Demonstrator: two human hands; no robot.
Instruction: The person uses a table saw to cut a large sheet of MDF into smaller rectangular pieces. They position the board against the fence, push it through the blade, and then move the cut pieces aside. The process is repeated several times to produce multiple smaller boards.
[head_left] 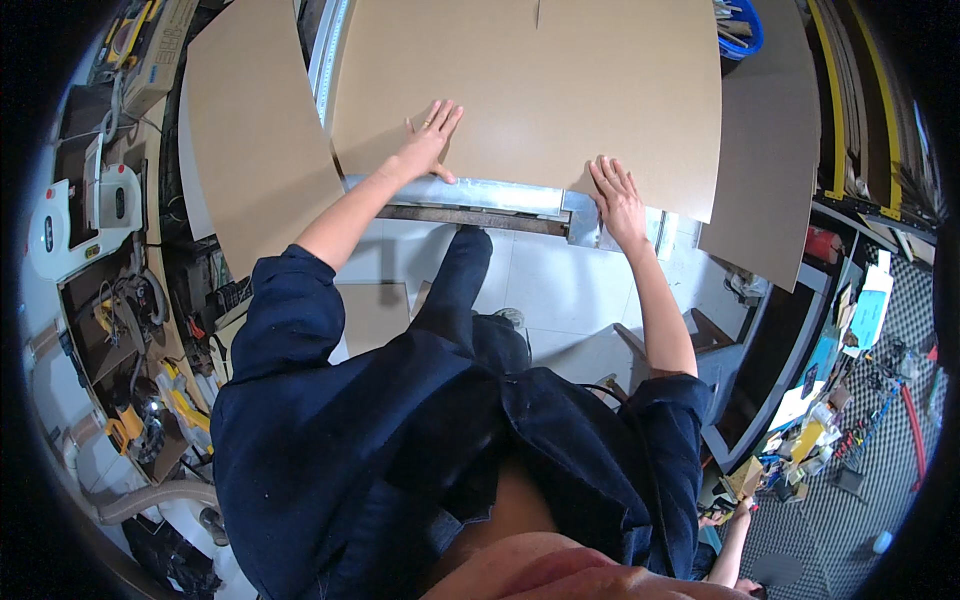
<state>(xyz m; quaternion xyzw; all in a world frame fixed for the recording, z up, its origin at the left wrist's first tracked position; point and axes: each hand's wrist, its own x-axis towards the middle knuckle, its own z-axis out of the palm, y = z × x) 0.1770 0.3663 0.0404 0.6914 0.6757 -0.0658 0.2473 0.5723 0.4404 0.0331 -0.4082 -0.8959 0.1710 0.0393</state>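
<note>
A large tan board lies flat in front of me, and a slit or dark line shows near its far edge. My left hand rests on the board near its near edge, fingers spread, thumb by the metal edge. To the right, my right hand lies at the same near edge, its fingers stretched out on the board and its palm over the grey metal block. Below the board runs a silver metal rail. A second tan panel sits at the left, next to a dark gap. Neither hand grips anything.
A metal fence with a scale stands beyond the gap. At the far right are a blue basket of offcuts and another brown panel. Tools crowd the left shelf. Another person's arm shows at lower right beside a cluttered bench.
</note>
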